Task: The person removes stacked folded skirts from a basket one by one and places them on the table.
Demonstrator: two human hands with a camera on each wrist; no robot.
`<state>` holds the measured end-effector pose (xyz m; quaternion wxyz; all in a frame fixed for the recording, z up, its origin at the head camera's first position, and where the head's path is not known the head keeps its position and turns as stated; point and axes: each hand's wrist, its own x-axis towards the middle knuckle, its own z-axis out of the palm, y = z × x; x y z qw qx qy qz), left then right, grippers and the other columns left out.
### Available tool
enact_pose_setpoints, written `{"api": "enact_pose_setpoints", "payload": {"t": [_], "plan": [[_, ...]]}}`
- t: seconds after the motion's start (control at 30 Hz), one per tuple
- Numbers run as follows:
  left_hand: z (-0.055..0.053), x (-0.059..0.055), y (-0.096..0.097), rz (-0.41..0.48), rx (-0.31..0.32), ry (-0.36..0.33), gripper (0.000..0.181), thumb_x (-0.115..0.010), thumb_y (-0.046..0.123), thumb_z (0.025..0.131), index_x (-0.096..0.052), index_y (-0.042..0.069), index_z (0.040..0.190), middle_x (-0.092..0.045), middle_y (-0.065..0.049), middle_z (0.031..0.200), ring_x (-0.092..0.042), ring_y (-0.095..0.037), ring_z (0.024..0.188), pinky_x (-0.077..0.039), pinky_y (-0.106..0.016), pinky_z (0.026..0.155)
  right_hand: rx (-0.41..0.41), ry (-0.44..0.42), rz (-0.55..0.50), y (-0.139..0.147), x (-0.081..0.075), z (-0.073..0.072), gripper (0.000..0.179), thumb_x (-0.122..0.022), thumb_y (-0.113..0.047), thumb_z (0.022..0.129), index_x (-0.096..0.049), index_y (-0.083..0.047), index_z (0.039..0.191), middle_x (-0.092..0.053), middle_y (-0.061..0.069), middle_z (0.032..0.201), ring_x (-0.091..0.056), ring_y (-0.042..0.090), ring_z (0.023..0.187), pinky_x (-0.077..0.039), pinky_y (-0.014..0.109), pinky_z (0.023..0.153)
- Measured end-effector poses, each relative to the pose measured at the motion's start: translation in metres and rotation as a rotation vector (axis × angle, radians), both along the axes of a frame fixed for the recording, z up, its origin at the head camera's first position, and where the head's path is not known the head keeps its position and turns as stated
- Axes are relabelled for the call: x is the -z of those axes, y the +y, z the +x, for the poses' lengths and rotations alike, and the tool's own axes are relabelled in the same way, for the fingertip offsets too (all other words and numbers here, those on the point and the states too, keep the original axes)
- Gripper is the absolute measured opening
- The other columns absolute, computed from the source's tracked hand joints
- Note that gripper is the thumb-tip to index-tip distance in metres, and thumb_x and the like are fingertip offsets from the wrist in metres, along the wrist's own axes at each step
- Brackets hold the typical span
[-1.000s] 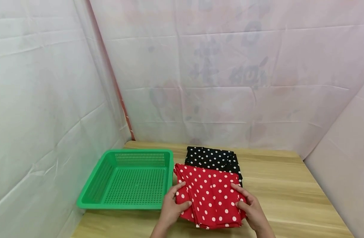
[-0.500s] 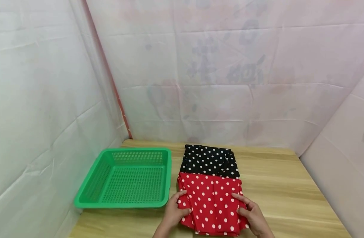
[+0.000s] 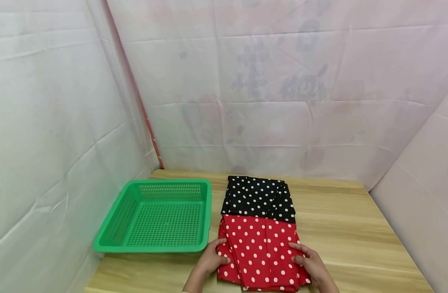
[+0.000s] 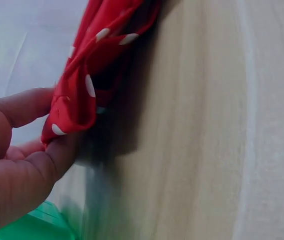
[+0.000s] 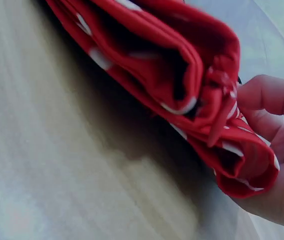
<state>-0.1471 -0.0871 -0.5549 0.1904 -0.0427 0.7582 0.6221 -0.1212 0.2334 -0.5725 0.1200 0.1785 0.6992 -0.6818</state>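
Observation:
A folded red garment with white polka dots (image 3: 260,252) lies low over the table, its far edge overlapping a folded black polka-dot cloth (image 3: 258,197). My left hand (image 3: 210,259) pinches the red garment's left edge between thumb and fingers; the left wrist view shows the folded red corner (image 4: 74,112) in that grip. On the opposite side, my right hand (image 3: 312,265) holds the right edge. Several stacked red layers (image 5: 172,95) and a narrow red tab, like a zip pull, show in the right wrist view. A dark shadow lies beneath the garment there.
A green plastic basket (image 3: 207,211) with a perforated floor stands left of the cloths, close to my left hand. The wooden table (image 3: 341,228) extends to the right. Pale sheet walls (image 3: 260,81) enclose the back and sides.
Both hands have brought the red garment down and toward me, uncovering more of the black cloth. It now lies lower and flatter. The basket stays in place.

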Motion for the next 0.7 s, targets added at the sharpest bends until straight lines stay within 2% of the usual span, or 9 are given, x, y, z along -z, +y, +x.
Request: {"api": "enact_pose_setpoints", "payload": {"t": [0.17, 0.33, 0.43, 0.53, 0.63, 0.7], "plan": [[-0.005, 0.007, -0.001, 0.033, 0.010, 0.030, 0.061, -0.069, -0.012, 0.070, -0.050, -0.004, 0.127, -0.053, -0.018, 0.113, -0.057, -0.025, 0.091, -0.051, -0.038, 0.074, 0.027, 0.018, 0.051, -0.002, 0.002, -0.008, 0.046, -0.059, 0.003, 0.083, -0.053, 0.001, 0.129, -0.029, 0.029, 0.139, -0.037, 0.037, 0.116, -0.049, 0.032, 0.078], [-0.007, 0.009, -0.002, 0.021, 0.009, 0.042, 0.060, -0.069, -0.013, 0.068, -0.051, -0.003, 0.124, -0.051, -0.018, 0.114, -0.055, -0.025, 0.093, -0.050, -0.038, 0.076, 0.037, 0.015, 0.069, -0.003, 0.004, -0.009, 0.045, -0.060, 0.001, 0.084, -0.054, 0.000, 0.129, -0.030, 0.030, 0.138, -0.037, 0.038, 0.117, -0.049, 0.032, 0.078], [-0.004, 0.008, -0.002, 0.007, -0.001, 0.055, 0.058, -0.069, -0.013, 0.069, -0.052, -0.003, 0.124, -0.050, -0.019, 0.116, -0.055, -0.026, 0.093, -0.050, -0.039, 0.076, 0.027, 0.014, 0.076, -0.004, 0.002, -0.007, 0.046, -0.061, 0.001, 0.084, -0.054, 0.000, 0.129, -0.030, 0.030, 0.138, -0.039, 0.037, 0.116, -0.049, 0.033, 0.078], [0.003, 0.001, 0.002, -0.117, -0.017, 0.131, 0.056, -0.070, -0.009, 0.070, -0.053, -0.002, 0.123, -0.049, -0.019, 0.115, -0.053, -0.028, 0.094, -0.050, -0.042, 0.075, -0.013, 0.016, 0.150, -0.006, -0.007, -0.005, 0.046, -0.061, 0.000, 0.084, -0.052, 0.002, 0.129, -0.035, 0.030, 0.135, -0.043, 0.035, 0.110, -0.050, 0.035, 0.077], [0.013, -0.011, 0.009, -0.299, -0.025, 0.240, 0.052, -0.075, 0.000, 0.071, -0.057, 0.001, 0.120, -0.048, -0.019, 0.114, -0.051, -0.032, 0.097, -0.048, -0.048, 0.077, -0.046, 0.036, 0.257, -0.006, -0.023, -0.002, 0.045, -0.060, -0.001, 0.084, -0.051, 0.006, 0.128, -0.043, 0.030, 0.128, -0.050, 0.036, 0.103, -0.051, 0.039, 0.076], [0.019, -0.020, 0.015, -0.375, -0.028, 0.306, 0.050, -0.076, 0.005, 0.071, -0.059, 0.003, 0.119, -0.049, -0.018, 0.115, -0.050, -0.035, 0.101, -0.046, -0.053, 0.079, -0.049, 0.059, 0.313, -0.006, -0.033, 0.000, 0.045, -0.060, -0.002, 0.085, -0.050, 0.007, 0.128, -0.046, 0.030, 0.125, -0.052, 0.039, 0.103, -0.051, 0.042, 0.077]]}}
